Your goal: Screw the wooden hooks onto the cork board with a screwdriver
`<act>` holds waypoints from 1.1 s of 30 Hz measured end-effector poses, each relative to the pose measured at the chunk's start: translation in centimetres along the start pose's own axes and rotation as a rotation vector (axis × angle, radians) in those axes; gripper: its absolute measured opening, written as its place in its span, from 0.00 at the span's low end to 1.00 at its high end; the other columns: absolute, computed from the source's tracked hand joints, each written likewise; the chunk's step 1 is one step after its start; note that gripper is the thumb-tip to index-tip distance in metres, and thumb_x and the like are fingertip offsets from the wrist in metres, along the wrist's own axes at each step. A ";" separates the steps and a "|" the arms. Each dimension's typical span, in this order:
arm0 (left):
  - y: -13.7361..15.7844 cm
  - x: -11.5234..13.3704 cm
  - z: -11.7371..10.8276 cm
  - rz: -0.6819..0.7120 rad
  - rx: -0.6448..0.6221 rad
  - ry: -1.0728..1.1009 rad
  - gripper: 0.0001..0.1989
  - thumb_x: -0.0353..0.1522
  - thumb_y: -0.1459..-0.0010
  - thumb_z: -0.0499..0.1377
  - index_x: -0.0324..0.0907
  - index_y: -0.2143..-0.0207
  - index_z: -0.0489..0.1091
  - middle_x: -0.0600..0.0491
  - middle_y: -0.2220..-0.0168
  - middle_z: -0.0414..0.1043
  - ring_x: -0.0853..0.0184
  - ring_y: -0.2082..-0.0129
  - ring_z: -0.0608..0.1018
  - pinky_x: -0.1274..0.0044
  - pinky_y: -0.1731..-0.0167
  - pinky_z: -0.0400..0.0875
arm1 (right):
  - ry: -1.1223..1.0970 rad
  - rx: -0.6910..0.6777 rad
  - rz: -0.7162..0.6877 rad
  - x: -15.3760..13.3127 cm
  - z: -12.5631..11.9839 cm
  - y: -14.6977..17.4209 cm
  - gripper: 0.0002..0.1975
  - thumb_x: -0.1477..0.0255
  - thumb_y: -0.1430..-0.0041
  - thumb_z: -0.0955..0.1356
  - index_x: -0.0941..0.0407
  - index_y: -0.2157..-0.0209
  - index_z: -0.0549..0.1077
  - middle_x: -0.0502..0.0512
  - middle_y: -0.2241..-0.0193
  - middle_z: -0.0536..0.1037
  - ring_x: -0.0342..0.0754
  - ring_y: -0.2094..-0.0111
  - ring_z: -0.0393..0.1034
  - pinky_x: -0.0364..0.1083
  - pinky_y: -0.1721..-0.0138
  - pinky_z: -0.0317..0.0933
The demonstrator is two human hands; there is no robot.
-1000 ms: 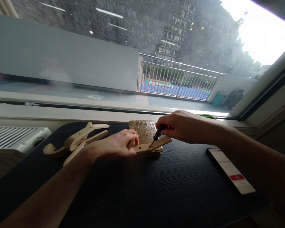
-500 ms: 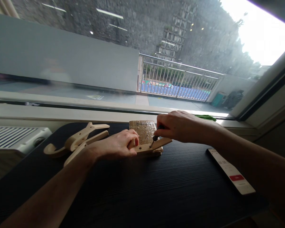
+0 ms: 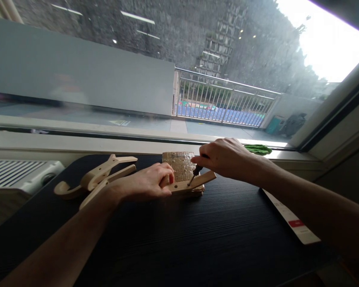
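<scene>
My left hand [image 3: 149, 180] is closed around one end of a pale wooden piece [image 3: 182, 186] with a dark hole in it. The other end of that piece angles up to the right, over a flat block wrapped in tape [image 3: 179, 163]. My right hand [image 3: 224, 156] grips the dark handle of a screwdriver [image 3: 197, 170], which leans with its tip down at the wood. What the tip sits on is too small to make out. Left of my left hand lie curved wooden parts [image 3: 100, 173], some overlapping, partly behind my forearm.
Everything rests on a black table [image 3: 173, 239]. A phone [image 3: 295, 221] lies at the right, partly under my right forearm. A green cloth-like item [image 3: 258, 149] is on the windowsill. A white radiator [image 3: 20, 173] stands at the left, and a large window lies ahead.
My right hand has turned and lifted slightly, so more of the screwdriver's handle shows. My left hand and the wooden piece have hardly moved.
</scene>
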State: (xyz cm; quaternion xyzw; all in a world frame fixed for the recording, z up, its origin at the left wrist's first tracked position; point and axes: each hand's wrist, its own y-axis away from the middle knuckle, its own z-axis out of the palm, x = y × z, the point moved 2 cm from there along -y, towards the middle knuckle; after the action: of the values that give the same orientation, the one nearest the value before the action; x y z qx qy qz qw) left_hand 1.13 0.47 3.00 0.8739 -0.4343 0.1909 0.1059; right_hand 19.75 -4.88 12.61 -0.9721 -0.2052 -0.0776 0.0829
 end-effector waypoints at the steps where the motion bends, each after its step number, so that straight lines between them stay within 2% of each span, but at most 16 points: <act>1: 0.0 0.0 0.0 0.003 -0.003 0.001 0.07 0.35 0.51 0.56 0.45 0.68 0.68 0.56 0.58 0.64 0.66 0.58 0.68 0.77 0.57 0.60 | -0.016 0.006 -0.010 0.0 0.0 0.1 0.25 0.56 0.39 0.55 0.57 0.74 0.73 0.52 0.81 0.70 0.40 0.82 0.54 0.42 0.78 0.41; 7: -0.1 0.3 -0.1 0.001 0.000 0.001 0.07 0.35 0.51 0.56 0.44 0.68 0.68 0.55 0.58 0.65 0.66 0.58 0.68 0.77 0.58 0.60 | -0.161 -0.046 -0.049 0.5 -0.5 1.0 0.17 0.61 0.40 0.58 0.55 0.68 0.74 0.50 0.78 0.73 0.40 0.79 0.59 0.42 0.76 0.44; 11: -0.1 0.3 0.0 -0.008 0.002 0.005 0.07 0.35 0.51 0.56 0.44 0.69 0.68 0.55 0.58 0.65 0.66 0.58 0.68 0.78 0.59 0.61 | -0.217 -0.045 -0.139 0.8 -0.7 1.3 0.12 0.67 0.42 0.61 0.52 0.63 0.73 0.49 0.74 0.74 0.41 0.76 0.62 0.41 0.73 0.48; 18: 0.0 0.5 -0.1 -0.009 0.001 0.008 0.06 0.34 0.51 0.55 0.44 0.69 0.68 0.55 0.58 0.65 0.67 0.60 0.69 0.79 0.61 0.61 | -0.249 -0.016 -0.220 0.9 -0.8 1.1 0.13 0.72 0.43 0.61 0.52 0.58 0.73 0.51 0.69 0.76 0.42 0.71 0.65 0.41 0.71 0.50; 21: 0.0 0.5 -0.1 -0.006 0.004 0.007 0.06 0.34 0.51 0.55 0.44 0.69 0.68 0.55 0.59 0.65 0.67 0.59 0.68 0.79 0.60 0.61 | -0.254 -0.022 -0.226 1.0 -0.7 0.8 0.13 0.72 0.43 0.61 0.53 0.60 0.74 0.51 0.70 0.76 0.41 0.72 0.64 0.41 0.71 0.50; 26: 0.0 0.5 -0.2 -0.004 0.004 0.003 0.06 0.34 0.51 0.55 0.44 0.69 0.68 0.55 0.59 0.65 0.66 0.59 0.68 0.77 0.59 0.60 | -0.224 -0.008 -0.196 1.1 -0.6 0.8 0.11 0.70 0.43 0.61 0.53 0.63 0.74 0.48 0.77 0.73 0.39 0.78 0.60 0.40 0.76 0.47; 33: 0.1 0.5 -0.1 -0.010 0.008 0.004 0.07 0.34 0.50 0.55 0.43 0.68 0.68 0.55 0.58 0.65 0.66 0.59 0.68 0.78 0.59 0.60 | -0.151 0.095 -0.066 0.1 -0.5 0.7 0.08 0.68 0.48 0.63 0.55 0.71 0.73 0.49 0.78 0.72 0.39 0.79 0.57 0.41 0.77 0.45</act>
State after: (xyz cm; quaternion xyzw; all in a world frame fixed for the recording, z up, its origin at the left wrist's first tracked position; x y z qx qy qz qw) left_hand 1.32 0.11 3.32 0.8761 -0.4289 0.1939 0.1041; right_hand 20.05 -5.55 12.98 -0.9629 -0.2461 0.0030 0.1106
